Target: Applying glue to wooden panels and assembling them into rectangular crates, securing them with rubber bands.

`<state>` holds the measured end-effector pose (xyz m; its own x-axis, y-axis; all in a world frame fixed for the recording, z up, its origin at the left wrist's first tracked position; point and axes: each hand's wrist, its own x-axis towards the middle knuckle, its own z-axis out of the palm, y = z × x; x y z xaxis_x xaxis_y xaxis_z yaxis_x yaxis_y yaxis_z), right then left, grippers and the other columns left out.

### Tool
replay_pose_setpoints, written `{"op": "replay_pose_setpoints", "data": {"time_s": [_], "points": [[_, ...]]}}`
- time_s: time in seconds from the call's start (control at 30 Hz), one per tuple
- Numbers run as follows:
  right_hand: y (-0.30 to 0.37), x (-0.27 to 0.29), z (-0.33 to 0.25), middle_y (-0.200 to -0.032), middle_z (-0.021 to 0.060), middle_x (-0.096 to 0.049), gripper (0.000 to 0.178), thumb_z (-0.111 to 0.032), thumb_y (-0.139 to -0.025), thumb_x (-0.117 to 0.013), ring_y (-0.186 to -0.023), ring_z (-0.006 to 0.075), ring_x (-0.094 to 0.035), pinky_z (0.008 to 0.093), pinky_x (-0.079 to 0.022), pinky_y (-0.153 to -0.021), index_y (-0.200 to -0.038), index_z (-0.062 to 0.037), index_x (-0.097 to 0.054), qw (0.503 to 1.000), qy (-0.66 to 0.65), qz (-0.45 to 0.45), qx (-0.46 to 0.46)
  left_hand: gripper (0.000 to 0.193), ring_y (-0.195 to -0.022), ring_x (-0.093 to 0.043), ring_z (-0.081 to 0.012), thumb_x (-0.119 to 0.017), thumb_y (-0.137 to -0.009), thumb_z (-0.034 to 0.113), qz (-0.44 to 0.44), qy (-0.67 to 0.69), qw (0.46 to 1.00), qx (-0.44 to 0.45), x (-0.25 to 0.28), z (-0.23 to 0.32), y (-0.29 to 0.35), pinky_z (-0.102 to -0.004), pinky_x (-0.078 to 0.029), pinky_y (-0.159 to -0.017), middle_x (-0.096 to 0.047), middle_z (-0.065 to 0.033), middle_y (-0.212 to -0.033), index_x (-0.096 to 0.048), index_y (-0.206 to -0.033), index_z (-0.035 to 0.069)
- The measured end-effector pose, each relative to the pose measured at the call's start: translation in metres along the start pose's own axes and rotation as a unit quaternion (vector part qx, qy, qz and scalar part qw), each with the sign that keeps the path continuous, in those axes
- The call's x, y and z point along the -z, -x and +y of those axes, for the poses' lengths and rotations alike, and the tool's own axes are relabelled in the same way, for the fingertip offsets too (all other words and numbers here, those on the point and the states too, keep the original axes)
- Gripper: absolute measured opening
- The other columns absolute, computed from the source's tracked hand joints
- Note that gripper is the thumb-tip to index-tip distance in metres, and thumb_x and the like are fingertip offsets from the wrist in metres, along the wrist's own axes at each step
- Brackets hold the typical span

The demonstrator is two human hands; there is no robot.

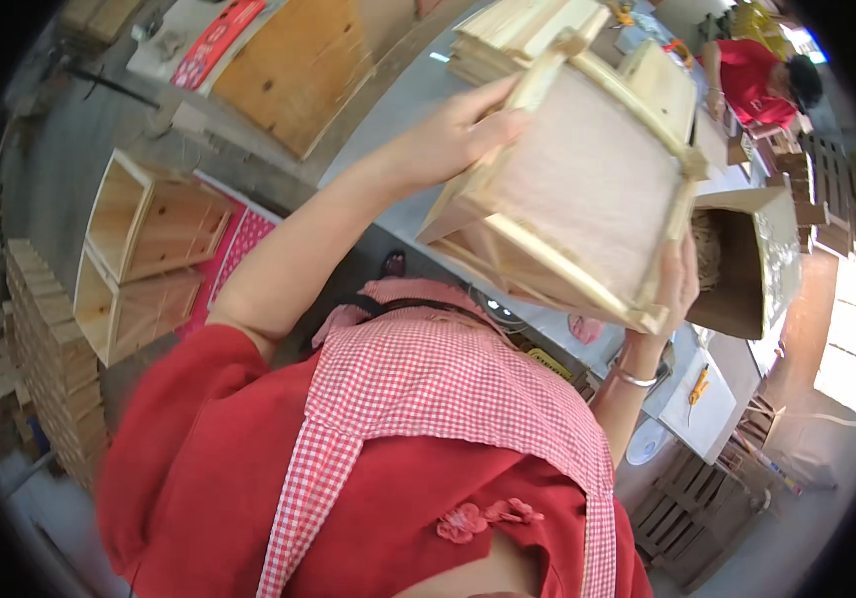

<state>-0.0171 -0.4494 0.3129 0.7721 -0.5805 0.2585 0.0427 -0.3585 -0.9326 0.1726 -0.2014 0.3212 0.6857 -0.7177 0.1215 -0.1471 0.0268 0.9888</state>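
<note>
Up in front of me I hold a pale wooden box point(597, 164), tilted, with a flat panel framed by light wood strips facing me. My left hand point(478, 128) is closed on its upper left edge. Along the lower right side, my right hand point(680, 274) grips it, partly hidden behind the frame. Short corner pieces stick out at the box's corners. Below and behind it lies the grey worktable point(378, 145).
Wooden panels point(508, 35) are stacked at the table's far side. To the right stands an open cardboard box point(757, 259); a yellow-handled screwdriver point(697, 387) lies nearer. Two wooden boxes point(149, 229) sit at the left beside stacked wood point(54, 339). A co-worker in red point(752, 85) is at the far right.
</note>
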Motion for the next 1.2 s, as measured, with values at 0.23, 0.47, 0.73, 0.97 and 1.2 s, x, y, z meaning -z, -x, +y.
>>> {"op": "replay_pose_setpoints", "data": {"time_s": [0.23, 0.47, 0.73, 0.97, 1.2], "points": [[-0.007, -0.011, -0.027, -0.137, 0.0159, -0.057, 0.050, -0.015, -0.099, -0.055, -0.119, 0.0187, -0.057, 0.0302, -0.044, -0.103, -0.141, 0.0113, -0.048, 0.992, -0.124, -0.001, -0.021, 0.056, -0.132, -0.045, -0.0159, -0.049, -0.104, 0.023, -0.009, 0.027, 0.999, 0.020, 0.011, 0.016, 0.001, -0.0313, -0.037, -0.110, -0.048, -0.0104, -0.146, -0.034, -0.153, -0.001], [-0.014, -0.021, -0.014, -0.127, 0.0101, -0.063, 0.042, -0.017, -0.101, -0.056, -0.113, 0.0135, -0.057, 0.0267, -0.044, -0.099, -0.136, 0.0066, -0.056, 0.991, -0.126, -0.004, -0.038, 0.056, -0.125, -0.050, -0.0154, -0.052, -0.104, 0.030, 0.013, 0.093, 0.994, 0.051, 0.016, 0.006, -0.002, -0.0307, -0.040, -0.106, -0.056, -0.0092, -0.136, -0.039, -0.152, 0.004], [-0.083, -0.005, 0.009, -0.100, 0.0031, -0.069, 0.037, -0.027, -0.103, -0.057, -0.088, 0.0084, -0.061, 0.0238, -0.048, -0.080, -0.121, 0.0037, -0.067, 0.993, 0.043, 0.100, 0.048, 0.041, -0.094, -0.060, -0.0114, -0.052, -0.104, 0.037, 0.187, 0.032, 0.982, 0.008, 0.028, 0.003, -0.064, -0.0289, -0.047, -0.082, -0.066, -0.0036, -0.107, -0.064, -0.120, 0.001], [-0.124, -0.032, 0.020, -0.066, -0.0076, -0.047, 0.034, -0.023, -0.100, -0.063, -0.064, 0.0037, -0.038, 0.0234, -0.032, -0.057, -0.072, -0.0045, -0.056, 0.989, -0.028, 0.133, 0.062, 0.042, -0.079, -0.056, -0.0111, -0.049, -0.102, 0.034, 0.122, -0.014, 0.992, -0.040, 0.011, -0.021, -0.127, -0.0291, -0.045, -0.073, -0.067, -0.0044, -0.087, -0.071, -0.096, 0.000], [-0.125, -0.034, 0.029, -0.066, -0.0058, -0.052, 0.028, -0.018, -0.097, -0.064, -0.060, 0.0019, -0.042, 0.0212, -0.034, -0.052, -0.073, -0.0033, -0.058, 0.986, -0.065, 0.147, 0.052, 0.044, -0.074, -0.054, -0.0117, -0.045, -0.100, 0.032, 0.141, -0.038, 0.986, -0.077, 0.005, -0.021, -0.117, -0.0301, -0.044, -0.070, -0.064, -0.0038, -0.079, -0.072, -0.090, -0.001]]}}
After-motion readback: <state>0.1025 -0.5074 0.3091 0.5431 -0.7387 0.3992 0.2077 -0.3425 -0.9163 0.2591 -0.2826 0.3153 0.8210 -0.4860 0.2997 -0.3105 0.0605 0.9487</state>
